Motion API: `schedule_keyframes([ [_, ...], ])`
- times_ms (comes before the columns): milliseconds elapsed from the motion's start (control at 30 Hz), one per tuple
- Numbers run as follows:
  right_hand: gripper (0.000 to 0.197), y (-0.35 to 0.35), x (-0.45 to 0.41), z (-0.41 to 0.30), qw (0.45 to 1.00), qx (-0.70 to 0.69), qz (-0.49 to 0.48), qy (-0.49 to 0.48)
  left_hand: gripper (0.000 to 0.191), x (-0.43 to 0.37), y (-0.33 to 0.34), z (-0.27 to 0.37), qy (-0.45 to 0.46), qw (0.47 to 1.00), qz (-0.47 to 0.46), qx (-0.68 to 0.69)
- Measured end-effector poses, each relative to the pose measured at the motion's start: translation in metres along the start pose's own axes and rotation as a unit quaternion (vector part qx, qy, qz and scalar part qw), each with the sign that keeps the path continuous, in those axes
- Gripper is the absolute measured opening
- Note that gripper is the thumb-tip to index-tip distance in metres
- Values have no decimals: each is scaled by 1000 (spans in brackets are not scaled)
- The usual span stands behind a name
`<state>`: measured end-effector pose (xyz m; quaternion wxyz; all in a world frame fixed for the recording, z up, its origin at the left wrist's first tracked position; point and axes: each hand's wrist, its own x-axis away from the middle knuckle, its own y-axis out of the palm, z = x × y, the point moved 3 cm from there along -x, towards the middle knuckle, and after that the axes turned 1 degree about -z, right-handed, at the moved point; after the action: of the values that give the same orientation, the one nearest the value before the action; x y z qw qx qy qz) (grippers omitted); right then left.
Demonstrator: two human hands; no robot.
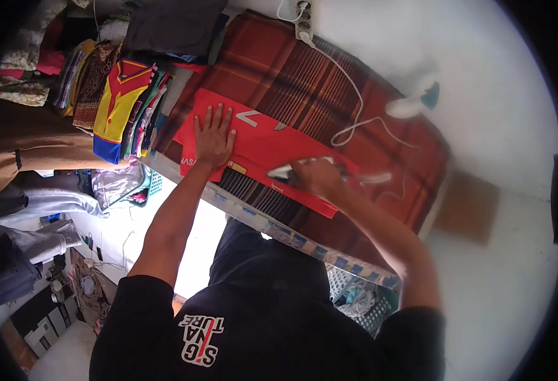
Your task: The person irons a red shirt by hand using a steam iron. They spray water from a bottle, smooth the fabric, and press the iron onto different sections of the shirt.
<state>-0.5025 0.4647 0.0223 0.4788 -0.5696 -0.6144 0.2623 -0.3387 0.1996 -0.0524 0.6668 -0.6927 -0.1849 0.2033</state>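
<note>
A red garment (255,143) with white lettering lies folded lengthwise on a plaid, reddish-brown cloth (269,57) that covers the table. My left hand (213,135) rests flat on the garment's left part, fingers spread and holding nothing. My right hand (318,177) is closed around a clothes iron (281,172), whose tip points left over the garment's right half. The iron and this hand are slightly blurred. A white cord (355,90) loops over the cloth behind the iron.
Stacks of folded clothes (122,109) stand at the left end. A white spray bottle (405,108) is at the back right, a power strip (303,24) at the back edge. Baskets (371,309) (154,183) sit below the table.
</note>
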Motion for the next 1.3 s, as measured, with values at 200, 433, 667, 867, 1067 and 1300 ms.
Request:
schedule_keyframes([
  [200, 42, -6, 8, -1, 996, -69, 62, 11, 66, -3, -14, 2, 5, 999, -4, 33],
  [433, 44, 4, -20, -16, 995, 13, 38, 88, 69, -7, 2, -17, 32, 993, 16, 112],
  [667, 45, -18, -37, -48, 974, -89, 82, 190, 52, -95, -9, -101, 53, 979, 18, 194],
  [867, 37, -22, -183, -114, 959, -88, 172, 208, 27, -161, 14, -157, 141, 913, -99, 370],
  [1067, 35, -18, -208, -121, 959, -108, 141, 220, 27, -165, 5, -171, 128, 869, -149, 454],
  [1300, 25, -26, -247, -128, 967, -61, 149, 196, 23, -169, 19, -174, 150, 857, -140, 472],
])
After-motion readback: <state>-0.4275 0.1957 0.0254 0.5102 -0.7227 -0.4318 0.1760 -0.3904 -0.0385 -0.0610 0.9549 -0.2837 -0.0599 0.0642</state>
